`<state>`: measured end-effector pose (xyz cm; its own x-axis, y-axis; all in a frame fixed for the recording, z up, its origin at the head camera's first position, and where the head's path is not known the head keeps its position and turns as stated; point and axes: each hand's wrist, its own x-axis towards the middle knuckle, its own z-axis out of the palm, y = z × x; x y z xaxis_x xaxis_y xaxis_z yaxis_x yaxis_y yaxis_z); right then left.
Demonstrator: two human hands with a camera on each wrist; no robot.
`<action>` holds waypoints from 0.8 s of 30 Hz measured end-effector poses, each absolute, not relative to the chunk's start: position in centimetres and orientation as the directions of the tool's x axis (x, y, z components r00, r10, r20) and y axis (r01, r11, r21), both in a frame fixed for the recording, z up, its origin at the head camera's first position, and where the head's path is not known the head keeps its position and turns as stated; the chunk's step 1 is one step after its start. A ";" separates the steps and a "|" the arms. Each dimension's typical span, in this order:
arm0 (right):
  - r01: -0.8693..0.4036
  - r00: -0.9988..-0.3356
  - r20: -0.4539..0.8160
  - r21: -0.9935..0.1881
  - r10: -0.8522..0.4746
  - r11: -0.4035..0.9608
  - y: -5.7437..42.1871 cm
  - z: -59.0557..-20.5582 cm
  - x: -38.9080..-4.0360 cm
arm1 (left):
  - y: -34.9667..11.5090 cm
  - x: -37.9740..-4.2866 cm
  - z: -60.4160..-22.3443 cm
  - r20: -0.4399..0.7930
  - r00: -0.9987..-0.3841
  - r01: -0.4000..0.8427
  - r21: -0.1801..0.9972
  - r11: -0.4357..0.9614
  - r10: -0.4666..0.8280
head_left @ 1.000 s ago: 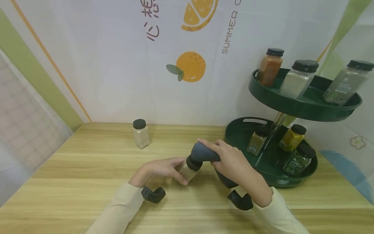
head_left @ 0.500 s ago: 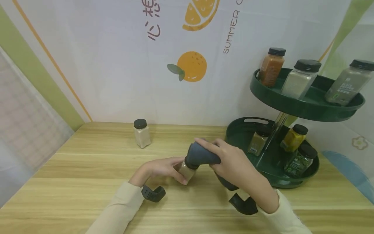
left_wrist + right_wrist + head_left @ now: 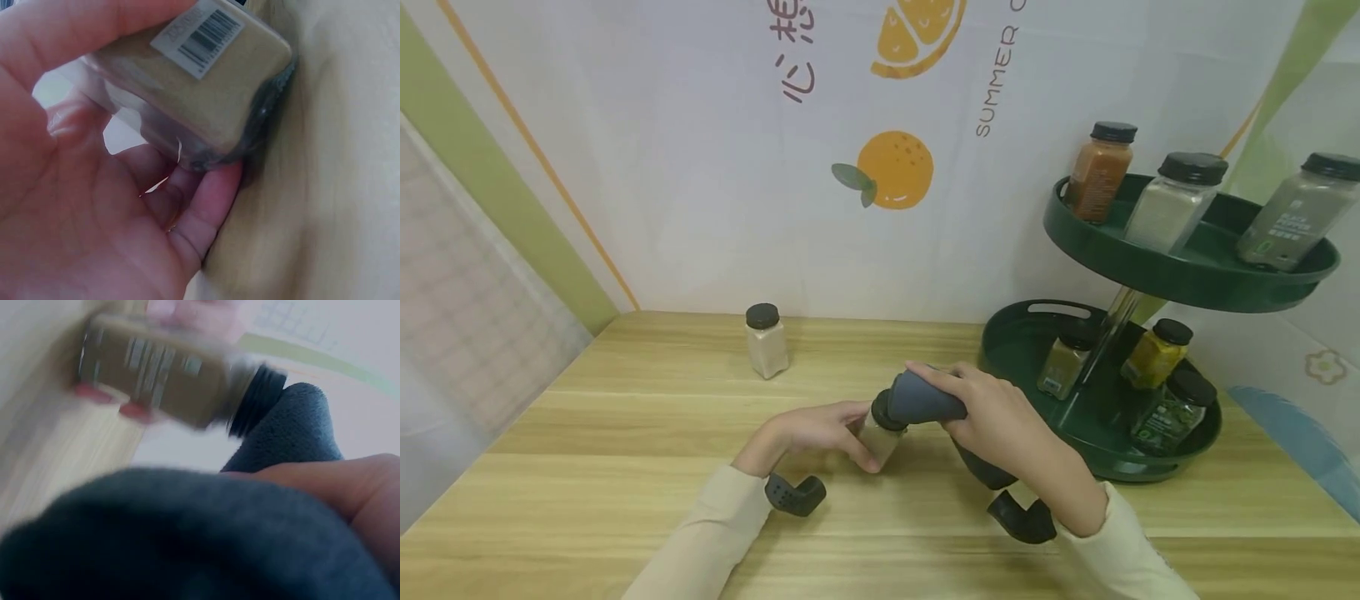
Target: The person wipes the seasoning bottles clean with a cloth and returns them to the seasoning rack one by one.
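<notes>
My left hand (image 3: pixel 820 432) grips a spice jar (image 3: pixel 880 443) of brownish powder, its black lid tilted up to the right. In the left wrist view the jar's base (image 3: pixel 206 75) shows a barcode sticker, with fingers curled round its sides. A dark blue-grey cloth (image 3: pixel 927 397) is pinched in my right hand (image 3: pixel 1000 417), and its bunched end touches the jar's lid. Seen from the right wrist, the cloth (image 3: pixel 287 428) lies against the black lid (image 3: pixel 257 400); more cloth hangs below that hand.
Another jar (image 3: pixel 767 348) of pale powder stands at the back left of the wooden table (image 3: pixel 587 467). At right is a green two-tier rack (image 3: pixel 1180 279), with three jars on its upper tray and three on its lower. A printed curtain (image 3: pixel 715 183) hangs behind.
The cloth has shifted over the lid, first leftward and then slightly back to the right, uncovering more of the lid. My left hand keeps its hold on the jar.
</notes>
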<state>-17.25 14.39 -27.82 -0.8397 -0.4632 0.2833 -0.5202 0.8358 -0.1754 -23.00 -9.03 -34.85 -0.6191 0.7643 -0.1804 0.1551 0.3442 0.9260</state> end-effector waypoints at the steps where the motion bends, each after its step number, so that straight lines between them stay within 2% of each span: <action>1: -0.513 -0.842 0.289 -0.167 -0.456 0.842 14.6 -27.8 -17.4 | -9.1 -23.0 -34.9 -0.184 -0.624 0.153 0.924 0.349 0.760; 8: -0.461 -0.841 0.358 -0.079 -0.406 0.884 15.1 -27.4 -17.7 | -9.3 -22.9 -35.0 -0.187 -0.635 0.150 0.922 0.356 0.750; 13: -0.498 -0.816 0.424 -0.171 -0.392 0.850 14.3 -27.3 -17.2 | -9.2 -23.0 -35.0 -0.174 -0.616 0.158 0.928 0.337 0.768; 16: -0.545 -0.804 0.409 -0.215 -0.433 0.810 13.5 -27.7 -16.8 | -9.1 -23.1 -34.8 -0.183 -0.609 0.142 0.932 0.333 0.772; 19: -0.569 -0.796 0.394 -0.224 -0.460 0.791 13.0 -28.1 -16.8 | -9.0 -23.1 -34.8 -0.185 -0.605 0.131 0.936 0.326 0.775; 24: -0.539 -0.819 0.366 -0.226 -0.442 0.811 13.3 -28.3 -16.9 | -8.8 -23.1 -34.8 -0.184 -0.603 0.127 0.938 0.321 0.776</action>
<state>-16.88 13.33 -28.26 -0.8186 -0.4424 0.3661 -0.5394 0.8113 -0.2255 -23.11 -8.78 -34.81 -0.6029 0.7763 -0.1841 0.1269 0.3211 0.9385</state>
